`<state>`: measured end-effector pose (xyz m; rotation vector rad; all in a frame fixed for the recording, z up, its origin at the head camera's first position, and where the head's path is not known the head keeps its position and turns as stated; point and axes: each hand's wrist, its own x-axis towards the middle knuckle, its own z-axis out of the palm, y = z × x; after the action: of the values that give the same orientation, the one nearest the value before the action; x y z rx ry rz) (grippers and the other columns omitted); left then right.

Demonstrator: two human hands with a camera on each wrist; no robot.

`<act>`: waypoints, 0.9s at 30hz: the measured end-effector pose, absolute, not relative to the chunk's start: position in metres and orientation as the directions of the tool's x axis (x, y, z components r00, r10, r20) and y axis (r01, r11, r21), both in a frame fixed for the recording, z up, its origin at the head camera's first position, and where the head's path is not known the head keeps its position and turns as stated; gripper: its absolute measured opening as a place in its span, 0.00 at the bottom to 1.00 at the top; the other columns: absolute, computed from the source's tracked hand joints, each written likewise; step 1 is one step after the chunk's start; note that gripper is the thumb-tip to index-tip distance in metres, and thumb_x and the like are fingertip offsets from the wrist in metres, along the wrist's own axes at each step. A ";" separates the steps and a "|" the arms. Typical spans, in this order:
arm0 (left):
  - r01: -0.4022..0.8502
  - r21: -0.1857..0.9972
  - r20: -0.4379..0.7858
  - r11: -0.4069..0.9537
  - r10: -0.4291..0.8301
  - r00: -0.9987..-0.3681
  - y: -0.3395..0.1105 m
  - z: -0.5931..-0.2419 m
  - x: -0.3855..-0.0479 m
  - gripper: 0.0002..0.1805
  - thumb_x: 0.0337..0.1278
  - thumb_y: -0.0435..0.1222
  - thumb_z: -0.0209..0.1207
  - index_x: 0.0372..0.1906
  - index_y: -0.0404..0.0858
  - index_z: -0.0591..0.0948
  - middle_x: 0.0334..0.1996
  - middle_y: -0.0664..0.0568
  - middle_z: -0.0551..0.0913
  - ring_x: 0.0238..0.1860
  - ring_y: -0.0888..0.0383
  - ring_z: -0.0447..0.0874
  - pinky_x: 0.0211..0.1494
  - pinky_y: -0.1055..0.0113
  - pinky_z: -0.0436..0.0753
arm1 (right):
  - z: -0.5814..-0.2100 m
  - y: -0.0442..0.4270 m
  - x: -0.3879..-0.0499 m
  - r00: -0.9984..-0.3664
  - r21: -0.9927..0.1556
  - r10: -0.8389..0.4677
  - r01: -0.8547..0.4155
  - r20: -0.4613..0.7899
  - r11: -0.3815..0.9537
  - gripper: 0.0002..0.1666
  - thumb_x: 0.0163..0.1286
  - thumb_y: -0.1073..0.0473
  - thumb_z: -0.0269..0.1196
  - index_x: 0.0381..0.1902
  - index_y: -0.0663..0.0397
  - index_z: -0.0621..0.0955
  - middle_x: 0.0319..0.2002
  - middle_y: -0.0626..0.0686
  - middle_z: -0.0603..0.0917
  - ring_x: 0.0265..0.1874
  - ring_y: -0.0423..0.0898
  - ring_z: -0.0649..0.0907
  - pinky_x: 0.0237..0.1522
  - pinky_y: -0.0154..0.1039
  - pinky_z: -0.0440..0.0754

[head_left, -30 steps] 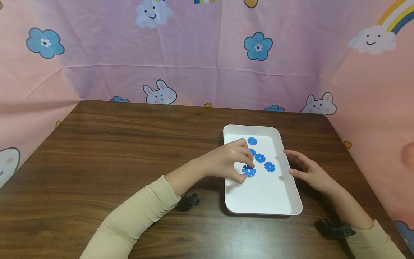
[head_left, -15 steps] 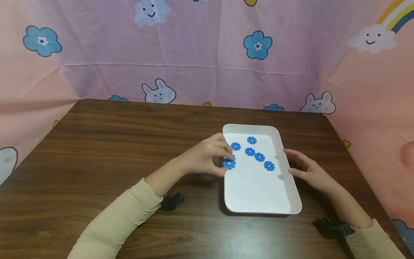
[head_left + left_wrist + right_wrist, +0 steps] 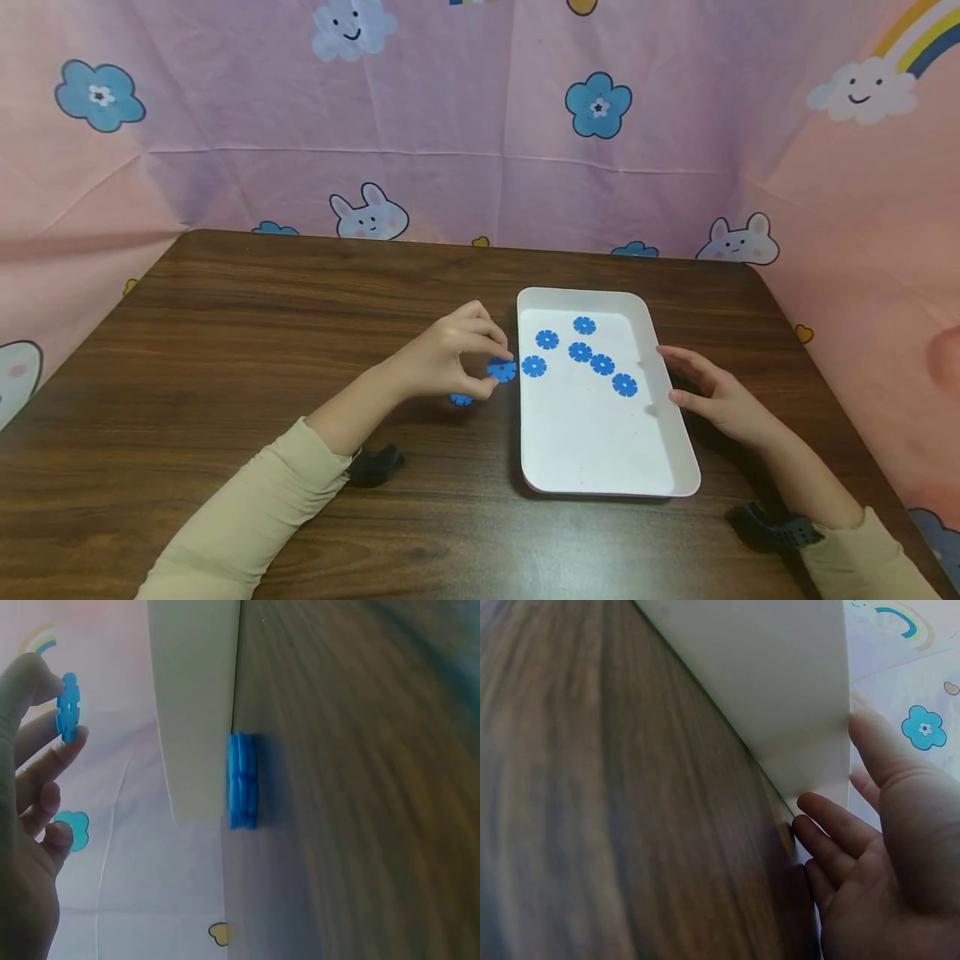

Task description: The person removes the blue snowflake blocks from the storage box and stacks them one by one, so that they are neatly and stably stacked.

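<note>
Between the left hand's [image 3: 442, 357] thumb and fingertips, one notched blue disc [image 3: 502, 371] is pinched on edge-side contact, raised above the table just beside the tray's left wall. Below this hand, a second blue piece [image 3: 242, 781] lies flat on the table, near the tray; its edge shows a groove. The right hand [image 3: 723, 404] is relaxed and grasps nothing; its thumb and fingers rest at the tray's right wall. The white tray [image 3: 607, 454] contains six blue discs [image 3: 580, 352], lying flat in its far half. A black band [image 3: 377, 465] is located at the left wrist, beside a beige sleeve [image 3: 255, 508]. The wood-grain table [image 3: 300, 317] meets a printed cloth [image 3: 442, 108] at its far edge.
</note>
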<state>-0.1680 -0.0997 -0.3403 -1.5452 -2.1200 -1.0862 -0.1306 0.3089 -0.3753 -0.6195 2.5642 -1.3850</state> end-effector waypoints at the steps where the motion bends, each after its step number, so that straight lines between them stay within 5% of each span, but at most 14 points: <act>1: 0.906 0.399 0.627 0.141 0.679 -0.382 -0.102 -0.341 -0.168 0.12 0.35 0.29 0.71 0.34 0.36 0.88 0.35 0.56 0.81 0.40 0.58 0.68 0.38 0.70 0.73 | -0.376 0.309 -0.131 -0.902 -0.830 -0.429 -0.278 0.053 0.484 0.34 0.68 0.66 0.60 0.69 0.61 0.62 0.66 0.66 0.65 0.62 0.66 0.65 0.56 0.67 0.62; 27: 0.830 0.478 0.508 0.286 0.681 -0.527 -0.134 -0.362 -0.157 0.11 0.36 0.33 0.71 0.33 0.38 0.88 0.35 0.58 0.81 0.39 0.61 0.67 0.36 0.70 0.73 | -0.377 0.309 -0.129 -0.904 -0.841 -0.424 -0.268 0.051 0.470 0.35 0.68 0.65 0.60 0.70 0.59 0.61 0.67 0.65 0.63 0.63 0.67 0.64 0.56 0.67 0.62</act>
<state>-0.1573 -0.1339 -0.3617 -1.4021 -2.3465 -1.0688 -0.1294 0.3088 -0.3769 -0.6057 2.5483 -1.4130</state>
